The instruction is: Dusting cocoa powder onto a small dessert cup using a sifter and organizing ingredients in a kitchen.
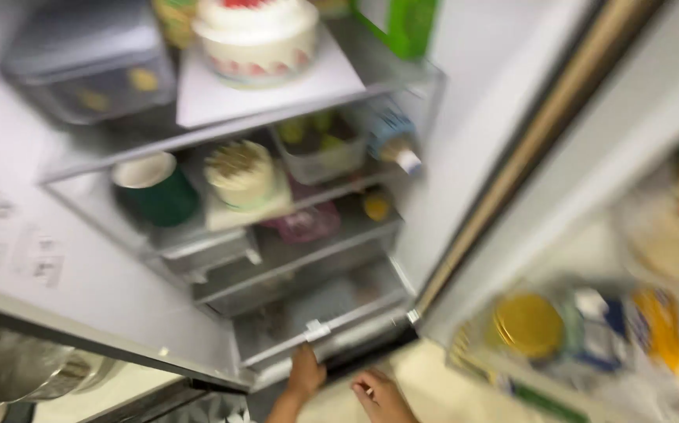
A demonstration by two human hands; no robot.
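head view, left hand (306,370): at six o'clock, fingers clamped on the front edge of the bottom drawer (320,317) of the open fridge.
right hand (381,395): just right of it, loosely curled, holding nothing, apart from the drawer.
shelves: white cake (257,35) at twelve o'clock, green pot (158,190) at ten.
risk: one-sided pull likely to skew and jam the drawer.
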